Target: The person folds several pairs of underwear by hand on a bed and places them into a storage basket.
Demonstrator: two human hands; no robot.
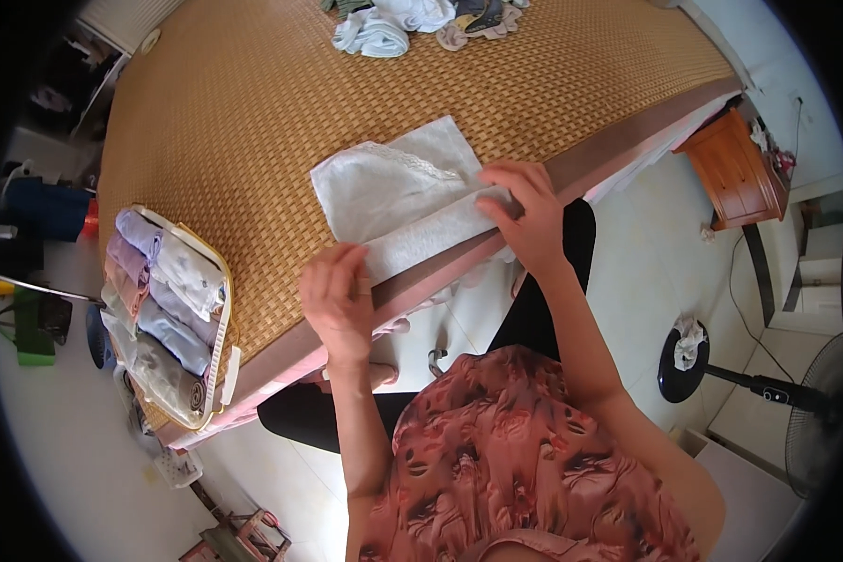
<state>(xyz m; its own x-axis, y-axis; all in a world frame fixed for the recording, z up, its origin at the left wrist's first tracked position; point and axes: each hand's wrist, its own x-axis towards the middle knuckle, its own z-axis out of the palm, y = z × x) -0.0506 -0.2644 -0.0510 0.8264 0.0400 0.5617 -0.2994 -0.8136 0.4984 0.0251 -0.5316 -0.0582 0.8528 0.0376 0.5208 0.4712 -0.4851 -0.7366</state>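
A white cloth garment with a lacy edge (386, 190) lies on the woven mat of the bed, its near side rolled into a band. My left hand (338, 298) grips the left end of that roll at the bed's edge. At the other end, my right hand (527, 207) has its thumb and fingers around the roll. The far part of the garment lies flat, with pointed corners. To the left, a white basket (226, 295) holds several rolled clothes in white, purple, pink and blue.
A pile of crumpled clothes (393, 28) lies at the mat's far side. A wooden cabinet (734, 172) and a standing fan (815, 414) are on the right. The bed's padded edge (597, 158) runs just before my body.
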